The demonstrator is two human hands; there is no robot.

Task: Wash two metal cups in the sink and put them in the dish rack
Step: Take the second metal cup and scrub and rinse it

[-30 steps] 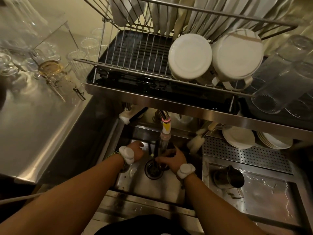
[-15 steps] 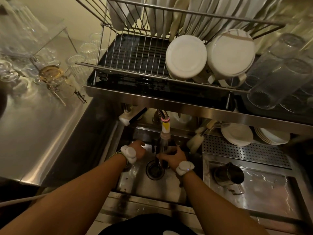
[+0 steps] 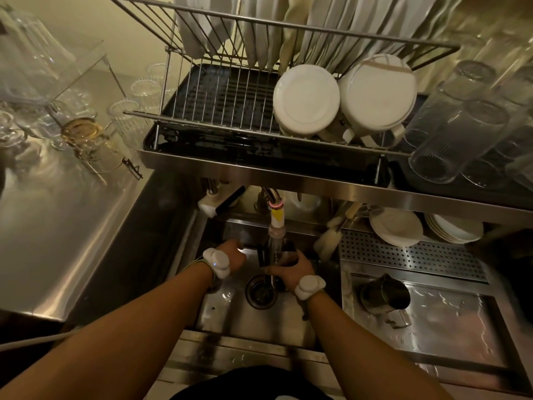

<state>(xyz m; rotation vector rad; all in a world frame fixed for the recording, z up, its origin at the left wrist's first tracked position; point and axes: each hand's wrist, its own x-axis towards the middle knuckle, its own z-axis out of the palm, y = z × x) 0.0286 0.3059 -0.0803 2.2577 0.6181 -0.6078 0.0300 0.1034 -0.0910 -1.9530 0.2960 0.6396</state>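
Little has changed over the last second: the right hand [image 3: 291, 265] stays clamped on a metal cup [image 3: 284, 254] under the faucet [image 3: 276, 223]. The left hand [image 3: 233, 255] looks closed, on what I cannot tell. Second cup [image 3: 385, 293] waits on the counter [image 3: 450, 321]; rinsing continues.

Two metal cups [image 3: 284, 256] [image 3: 385, 293], two upturned white mugs [image 3: 306, 101] [image 3: 377, 93], two plate stacks [image 3: 396, 230] [image 3: 455, 228].

We have raised the metal cup [image 3: 284, 256] a little in our right hand [image 3: 291, 269], closer under the faucet nozzle [image 3: 276, 223]; our left hand [image 3: 235, 256] has edged slightly further back.
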